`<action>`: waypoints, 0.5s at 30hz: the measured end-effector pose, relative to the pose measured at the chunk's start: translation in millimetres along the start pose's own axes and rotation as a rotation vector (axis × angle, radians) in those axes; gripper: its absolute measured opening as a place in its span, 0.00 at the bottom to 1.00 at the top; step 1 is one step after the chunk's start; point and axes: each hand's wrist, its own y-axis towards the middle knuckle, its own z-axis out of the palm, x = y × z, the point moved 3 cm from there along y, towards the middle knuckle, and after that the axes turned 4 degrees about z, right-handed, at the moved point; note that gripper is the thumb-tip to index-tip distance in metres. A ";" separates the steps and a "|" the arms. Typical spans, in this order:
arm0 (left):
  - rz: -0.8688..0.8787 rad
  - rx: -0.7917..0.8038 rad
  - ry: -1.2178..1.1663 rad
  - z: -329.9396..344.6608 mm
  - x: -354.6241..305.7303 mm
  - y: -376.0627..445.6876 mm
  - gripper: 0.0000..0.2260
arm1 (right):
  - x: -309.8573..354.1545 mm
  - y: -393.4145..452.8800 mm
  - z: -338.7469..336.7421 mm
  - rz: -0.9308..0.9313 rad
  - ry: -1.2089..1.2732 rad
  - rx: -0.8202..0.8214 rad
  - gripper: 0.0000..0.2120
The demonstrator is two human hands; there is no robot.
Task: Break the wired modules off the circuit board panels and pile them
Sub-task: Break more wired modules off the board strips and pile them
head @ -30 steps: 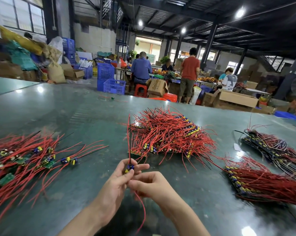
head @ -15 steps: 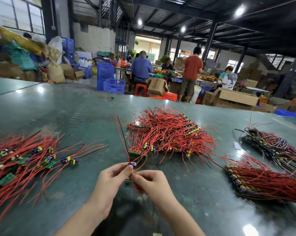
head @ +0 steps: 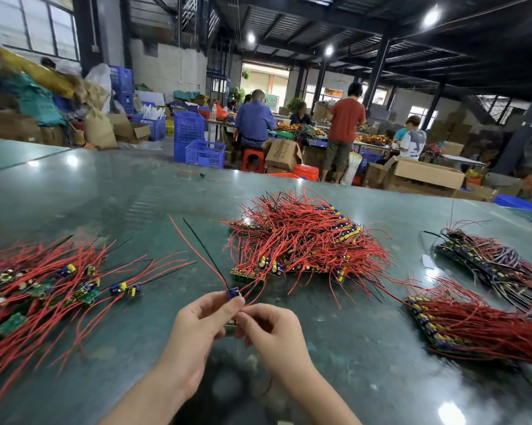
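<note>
1. Both hands meet above the table (head: 111, 191), near its front edge: the left hand (head: 197, 320) pinches a wired module (head: 233, 292), the right hand (head: 269, 325) pinches beside it.
2. To snap cleanly, I'd grip close to the joint and bend sharply.
3. The module's red and black wires run up and away leftward; that's its long axis.
4. The loose-module pile (head: 44, 280) lies left.
</note>
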 end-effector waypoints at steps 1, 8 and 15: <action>-0.011 -0.010 -0.001 -1.4 0.2 1.0 0.06 | 0.3 -0.2 1.9 0.008 0.019 0.026 0.11; -0.270 -0.046 -0.231 2.1 9.1 1.4 0.08 | -8.9 -0.1 11.7 0.108 0.083 0.060 0.09; -0.016 -0.241 -0.204 -8.8 5.5 9.1 0.07 | -5.0 -5.8 18.3 0.098 -0.044 0.024 0.14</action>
